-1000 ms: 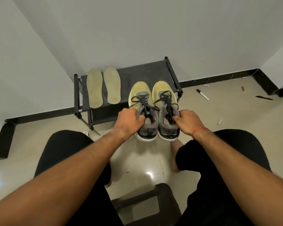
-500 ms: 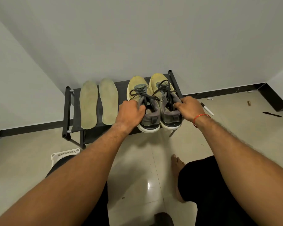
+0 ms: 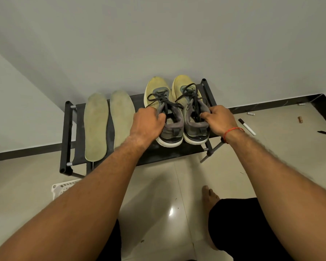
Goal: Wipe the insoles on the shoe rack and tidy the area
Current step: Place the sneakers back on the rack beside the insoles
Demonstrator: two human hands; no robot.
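While both the left hand (image 3: 147, 123) and right hand (image 3: 219, 119) are curling fingers into the yellow-and-grey laced sneakers (image 3: 169, 132) on the black fabric shoe rack (image 3: 66, 132), the two pale green foam insoles (image 3: 96, 127) are lying at the left hand's nine o'clock, pointing twelve-to-six.

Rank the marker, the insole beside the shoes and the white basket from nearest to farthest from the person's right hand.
1. The marker, on the floor just right of the right hand.
2. The insole beside the shoes, on the rack, to the hand's left.
3. The white basket, on the floor, far left.
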